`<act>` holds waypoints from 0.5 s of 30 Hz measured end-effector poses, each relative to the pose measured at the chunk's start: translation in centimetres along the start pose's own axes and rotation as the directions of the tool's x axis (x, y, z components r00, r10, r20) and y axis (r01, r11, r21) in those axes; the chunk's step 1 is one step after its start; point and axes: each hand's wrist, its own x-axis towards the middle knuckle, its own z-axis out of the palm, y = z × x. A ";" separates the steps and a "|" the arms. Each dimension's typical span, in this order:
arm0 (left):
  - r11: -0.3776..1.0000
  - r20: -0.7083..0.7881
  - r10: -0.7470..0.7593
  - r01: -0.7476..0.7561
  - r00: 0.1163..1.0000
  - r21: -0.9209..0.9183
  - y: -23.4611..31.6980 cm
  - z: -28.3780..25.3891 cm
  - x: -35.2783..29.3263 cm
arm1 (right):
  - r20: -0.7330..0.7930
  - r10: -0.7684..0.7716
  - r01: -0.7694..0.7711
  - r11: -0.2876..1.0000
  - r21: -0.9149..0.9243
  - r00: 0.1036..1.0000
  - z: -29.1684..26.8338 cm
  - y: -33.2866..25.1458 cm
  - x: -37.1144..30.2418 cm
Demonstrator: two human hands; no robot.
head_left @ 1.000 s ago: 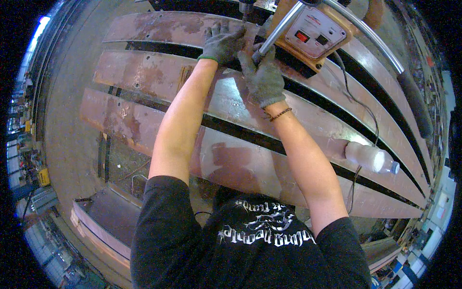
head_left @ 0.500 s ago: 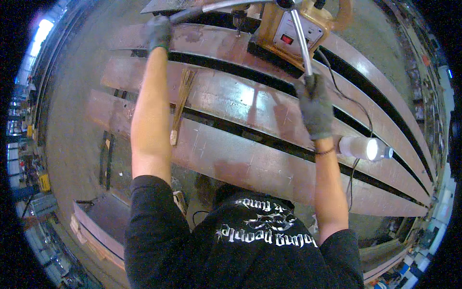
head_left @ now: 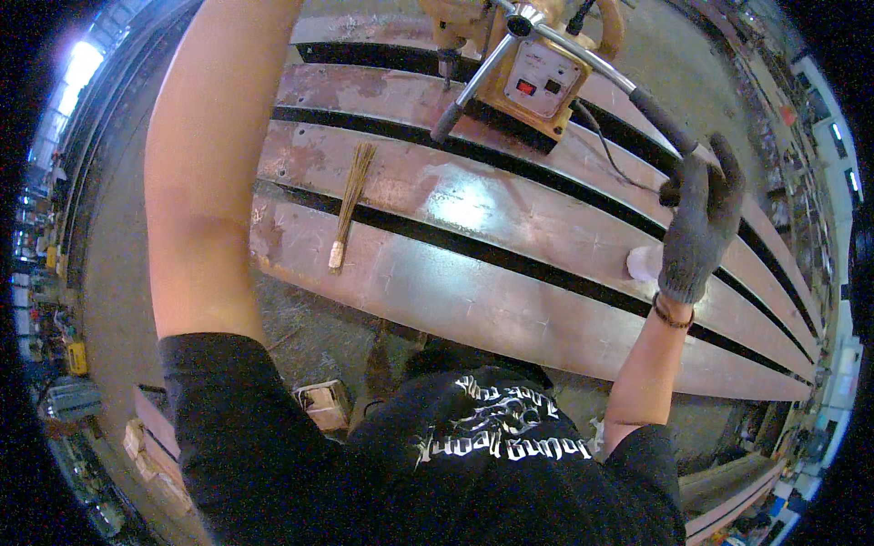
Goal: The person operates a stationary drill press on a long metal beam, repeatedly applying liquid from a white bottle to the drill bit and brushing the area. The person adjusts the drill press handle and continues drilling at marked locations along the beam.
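Note:
A yellow magnetic drill (head_left: 514, 91) with a light control panel stands on the steel plates at the top. Its feed handle (head_left: 523, 25) has metal spokes with dark grips. My right hand (head_left: 699, 223), in a grey glove, is at the far end of the right-hand spoke. Its fingers are spread, and whether they touch the grip I cannot tell. My left forearm (head_left: 214, 136) runs up past the top edge, so my left hand is out of the picture. The drill's bit end (head_left: 447, 68) points down at a plate.
Long rusty steel plates (head_left: 391, 177) lie side by side with dark gaps between them. A bundle of thin sticks (head_left: 355, 196) with a pale bound end lies across two of them. A white bottle (head_left: 644, 263) is partly hidden by my right hand. A power cable (head_left: 605, 150) trails from the drill.
My left hand has left its spoke and gone up out of the picture. The feed handle has turned. My right hand has moved right and its fingers have opened.

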 end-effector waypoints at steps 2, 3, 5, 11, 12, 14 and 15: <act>0.988 0.136 0.067 -0.085 0.988 0.130 -1.2 -0.3 0.6 | -0.149 -0.031 0.028 0.999 -0.021 0.988 -1.6 0.3 -1.5; 0.976 0.203 0.093 -0.129 0.975 0.175 -1.6 0.0 0.9 | -0.208 -0.061 0.051 0.997 -0.052 0.976 -3.5 1.7 -2.1; 0.844 0.416 0.259 -0.414 0.872 0.342 -4.2 0.7 0.5 | -0.365 -0.055 0.010 0.992 -0.122 0.929 -7.5 4.0 -3.2; 0.749 0.558 0.211 -0.499 0.803 0.436 -6.1 0.7 -0.2 | -0.265 -0.100 -0.022 0.906 -0.422 0.959 -17.2 14.5 -7.1; 0.744 0.578 0.231 -0.525 0.782 0.414 -6.5 0.8 0.0 | -0.211 -0.073 -0.001 0.943 -0.332 0.975 -17.7 16.4 -8.1; 0.754 0.585 0.222 -0.518 0.780 0.404 -6.0 1.3 0.2 | -0.104 0.116 -0.124 0.990 -0.072 0.988 -18.4 20.7 -9.8; 0.757 0.593 0.218 -0.518 0.775 0.399 -5.7 1.7 0.3 | -0.068 0.110 -0.116 0.989 -0.091 0.992 -17.6 21.5 -10.4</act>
